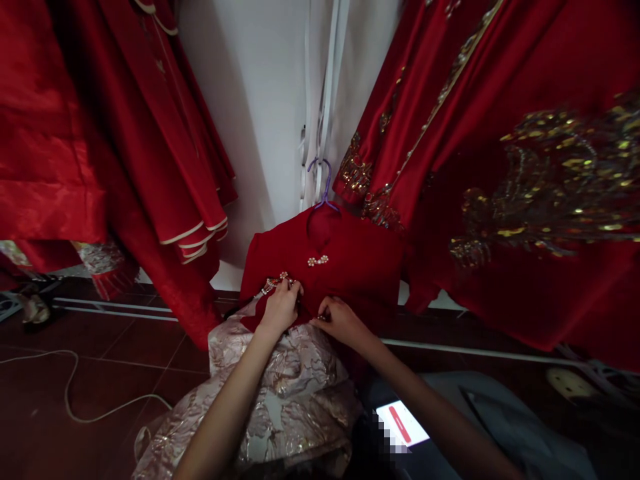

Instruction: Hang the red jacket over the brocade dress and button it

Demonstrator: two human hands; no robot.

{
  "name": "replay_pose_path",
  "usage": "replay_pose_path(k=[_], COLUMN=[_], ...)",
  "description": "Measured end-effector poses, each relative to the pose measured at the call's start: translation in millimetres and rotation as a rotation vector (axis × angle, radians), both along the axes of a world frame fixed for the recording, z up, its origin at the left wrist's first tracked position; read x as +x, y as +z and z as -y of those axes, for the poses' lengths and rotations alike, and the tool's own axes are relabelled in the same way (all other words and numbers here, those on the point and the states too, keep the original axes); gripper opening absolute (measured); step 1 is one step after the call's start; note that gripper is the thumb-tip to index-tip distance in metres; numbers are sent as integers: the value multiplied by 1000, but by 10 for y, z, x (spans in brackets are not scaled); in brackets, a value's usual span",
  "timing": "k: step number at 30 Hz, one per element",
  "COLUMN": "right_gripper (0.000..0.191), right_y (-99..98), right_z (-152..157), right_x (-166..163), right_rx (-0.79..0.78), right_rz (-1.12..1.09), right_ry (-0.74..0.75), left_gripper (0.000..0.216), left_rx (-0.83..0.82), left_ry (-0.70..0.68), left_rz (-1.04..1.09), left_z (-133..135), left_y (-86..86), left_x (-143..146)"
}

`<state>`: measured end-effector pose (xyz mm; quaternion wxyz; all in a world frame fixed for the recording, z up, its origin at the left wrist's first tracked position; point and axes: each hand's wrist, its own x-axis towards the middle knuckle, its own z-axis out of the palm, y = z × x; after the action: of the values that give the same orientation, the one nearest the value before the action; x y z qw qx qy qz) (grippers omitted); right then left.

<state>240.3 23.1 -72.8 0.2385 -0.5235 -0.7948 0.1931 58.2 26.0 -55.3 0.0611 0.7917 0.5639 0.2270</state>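
A red jacket (pixel 360 250) hangs in front of me on a purple hanger (pixel 327 190). Below its collar sits a pearly flower-shaped fastener (pixel 318 261). My left hand (pixel 283 303) is closed on the left part of the jacket's front, just under a beaded ornament (pixel 270 285). My right hand (pixel 343 321) pinches at the jacket's lower front edge, where a small beaded piece shows at the fingertips; its exact form is too small to tell. A pale pink brocade garment (pixel 285 373) with metallic folds lies beneath both hands.
Red garments (pixel 150 127) hang at the left, and a red dress with gold sequins (pixel 545 180) hangs at the right. White straps (pixel 325 87) run down the wall. A lit screen (pixel 403 423) lies beside my right forearm. A white cable (pixel 75 393) curves over the tiled floor.
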Motion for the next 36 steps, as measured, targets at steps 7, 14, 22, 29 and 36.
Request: replay_pose_path(k=[7,14,22,29,36], right_gripper=[12,10,34,37,33], right_y=[60,285,474,392,203], right_z=[-29,-243,-387,-311,-407], right_x=[104,160,236,-4,-283], right_rx=[-148,42,-283,-468,-365], right_rz=[-151,-200,-572,-699,-639], right_ry=[147,-26,30,163,205], left_gripper=[21,23,5,12,17], left_rx=[53,64,56,-56,-133], left_ry=[89,197,64,83,86], left_rz=[-126,-38,100,779,1093], left_z=[17,59,3,38,-41], left_y=[17,-55,-38,-263,-329], left_x=[11,33,-50,-74,-36])
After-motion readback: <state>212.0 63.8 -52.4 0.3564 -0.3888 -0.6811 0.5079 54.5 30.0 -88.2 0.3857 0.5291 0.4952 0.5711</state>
